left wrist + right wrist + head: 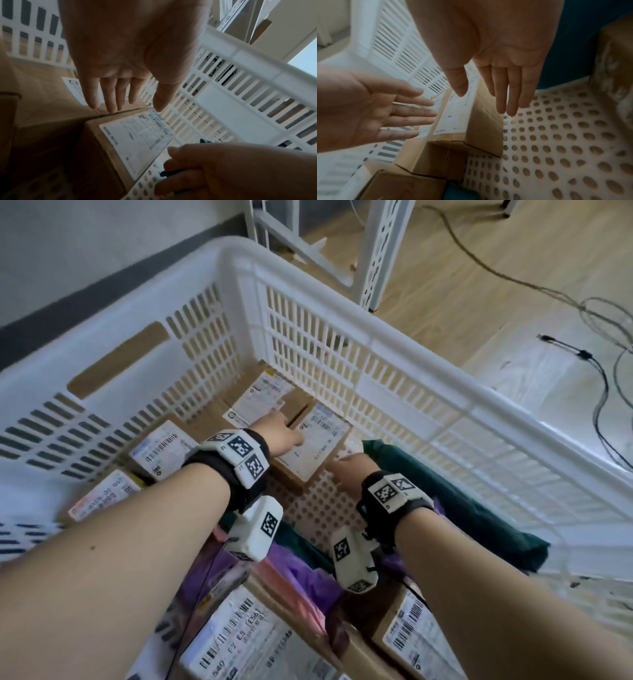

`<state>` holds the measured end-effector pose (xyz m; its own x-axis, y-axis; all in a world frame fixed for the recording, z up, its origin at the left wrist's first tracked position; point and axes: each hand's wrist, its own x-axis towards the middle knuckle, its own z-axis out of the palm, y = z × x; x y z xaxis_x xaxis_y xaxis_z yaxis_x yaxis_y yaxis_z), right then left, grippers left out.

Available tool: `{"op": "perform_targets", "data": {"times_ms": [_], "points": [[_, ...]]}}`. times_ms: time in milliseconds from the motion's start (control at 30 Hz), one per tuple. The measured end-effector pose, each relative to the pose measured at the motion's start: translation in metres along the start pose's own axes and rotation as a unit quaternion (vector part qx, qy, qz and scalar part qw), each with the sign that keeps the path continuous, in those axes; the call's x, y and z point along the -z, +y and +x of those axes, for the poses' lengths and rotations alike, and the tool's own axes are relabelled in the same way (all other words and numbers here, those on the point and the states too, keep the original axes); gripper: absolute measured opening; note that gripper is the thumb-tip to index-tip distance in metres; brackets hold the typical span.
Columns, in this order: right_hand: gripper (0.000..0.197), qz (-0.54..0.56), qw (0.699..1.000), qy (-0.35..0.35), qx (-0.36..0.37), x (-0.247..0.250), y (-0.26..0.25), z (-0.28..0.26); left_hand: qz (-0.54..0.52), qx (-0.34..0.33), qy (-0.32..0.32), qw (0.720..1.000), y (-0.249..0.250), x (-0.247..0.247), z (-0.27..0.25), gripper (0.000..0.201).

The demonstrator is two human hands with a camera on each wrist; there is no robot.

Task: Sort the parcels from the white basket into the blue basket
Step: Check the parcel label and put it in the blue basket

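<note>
Flanked by both open hands, left hand (281,436) on its far-left edge, right hand (349,470) at its near-right corner: labelled cardboard parcel (317,445), lying far-right in the white basket (342,313), untouched yet.

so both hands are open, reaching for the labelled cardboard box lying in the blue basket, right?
Not quite. The head view shows the labelled cardboard box lying in the white basket, not a blue one. The rest holds: left hand and right hand are both open, fingers straight, either side of that box.
</note>
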<state>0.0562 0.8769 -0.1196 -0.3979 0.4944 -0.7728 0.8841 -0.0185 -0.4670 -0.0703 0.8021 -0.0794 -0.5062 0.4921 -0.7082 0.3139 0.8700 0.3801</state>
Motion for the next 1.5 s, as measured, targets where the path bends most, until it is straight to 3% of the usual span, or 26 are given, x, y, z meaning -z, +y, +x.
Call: {"op": "perform_targets", "data": {"times_ms": [133,300,367,433,500,533,633,667,700,800,867,967,1067,1200,1400,1500], "points": [[0.039,0.071,0.996,-0.017,-0.045,-0.010,0.009,0.023,0.009,0.000,0.014,1.000,-0.008,-0.009,0.015,0.062],[0.029,0.164,0.983,-0.041,-0.070,-0.015,0.012,0.031,-0.028,0.018,-0.025,0.999,-0.009,-0.018,0.019,0.065],[0.037,0.207,0.974,-0.048,-0.081,-0.014,0.011,0.031,-0.030,0.024,-0.028,0.999,-0.008,-0.018,0.018,0.066],[0.046,0.247,0.965,-0.042,-0.077,-0.012,0.008,0.030,-0.055,0.031,-0.017,0.998,-0.010,-0.014,0.017,0.057],[0.043,0.290,0.954,-0.039,-0.069,-0.008,0.005,0.027,-0.116,0.034,0.004,0.993,-0.010,-0.006,0.015,0.044],[0.039,0.307,0.948,-0.042,-0.068,-0.005,0.004,0.025,-0.148,0.036,0.008,0.988,-0.009,-0.003,0.013,0.047],[0.039,0.389,0.916,-0.073,-0.069,0.001,0.004,0.015,-0.235,0.052,0.012,0.971,-0.016,-0.002,0.024,0.095],[0.040,0.416,0.903,-0.083,-0.065,0.003,0.004,0.012,-0.257,0.050,0.012,0.965,-0.019,-0.003,0.028,0.100],[0.042,0.430,0.897,-0.087,-0.062,0.005,0.003,0.008,-0.275,0.047,0.005,0.960,-0.016,-0.002,0.021,0.094],[0.043,0.429,0.899,-0.076,-0.048,0.008,0.002,0.001,-0.311,0.028,-0.020,0.950,-0.004,0.005,-0.008,0.044],[0.049,0.428,0.900,-0.074,-0.030,0.010,-0.001,-0.005,-0.326,0.015,-0.019,0.945,-0.002,0.006,-0.017,0.030],[0.064,0.449,0.891,-0.068,0.005,0.014,-0.003,-0.014,-0.348,-0.016,-0.007,0.937,0.000,0.008,-0.034,0.031],[0.080,0.434,0.898,-0.066,0.037,0.018,-0.004,-0.028,-0.351,-0.047,0.016,0.935,-0.003,0.011,-0.050,0.049],[0.051,0.419,0.901,-0.035,0.104,0.021,-0.002,-0.069,-0.360,-0.098,0.039,0.927,-0.010,0.011,-0.089,0.054],[0.043,0.362,0.909,-0.047,0.200,0.016,-0.018,-0.147,-0.408,-0.196,0.127,0.883,-0.024,0.024,-0.176,0.024],[0.024,0.339,0.903,-0.066,0.255,0.007,-0.018,-0.184,-0.427,-0.206,0.140,0.869,-0.039,0.020,-0.213,0.039]]}}
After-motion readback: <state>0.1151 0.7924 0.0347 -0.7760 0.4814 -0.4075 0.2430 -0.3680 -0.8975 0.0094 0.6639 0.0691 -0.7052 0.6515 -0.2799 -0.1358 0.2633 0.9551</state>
